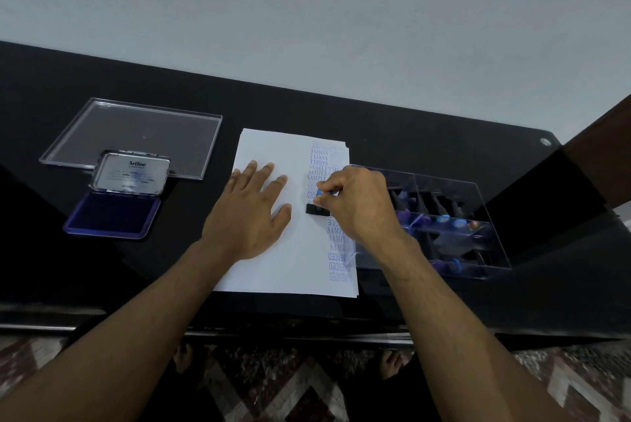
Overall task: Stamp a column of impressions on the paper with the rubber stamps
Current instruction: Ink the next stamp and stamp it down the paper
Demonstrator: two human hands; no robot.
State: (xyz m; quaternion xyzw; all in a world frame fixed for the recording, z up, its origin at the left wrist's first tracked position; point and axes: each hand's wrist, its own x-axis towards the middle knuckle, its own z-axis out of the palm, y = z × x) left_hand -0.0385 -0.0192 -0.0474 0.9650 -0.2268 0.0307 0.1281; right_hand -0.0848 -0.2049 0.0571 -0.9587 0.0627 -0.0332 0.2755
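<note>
Dim, bluish cast, wide-angle edge distortion

The right hand [355,203] covers most of the rubber stamp [317,208] and several impressions beneath it. Fine print on the ink pad lid [131,174] is too small to read; stamps inside the clear organizer [440,220] are blurred.

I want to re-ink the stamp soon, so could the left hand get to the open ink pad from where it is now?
Probably yes. The left hand lies flat on the paper, holding nothing, and the open ink pad sits to its left with only bare black table between them. Lifting it would free the paper, though.
</note>
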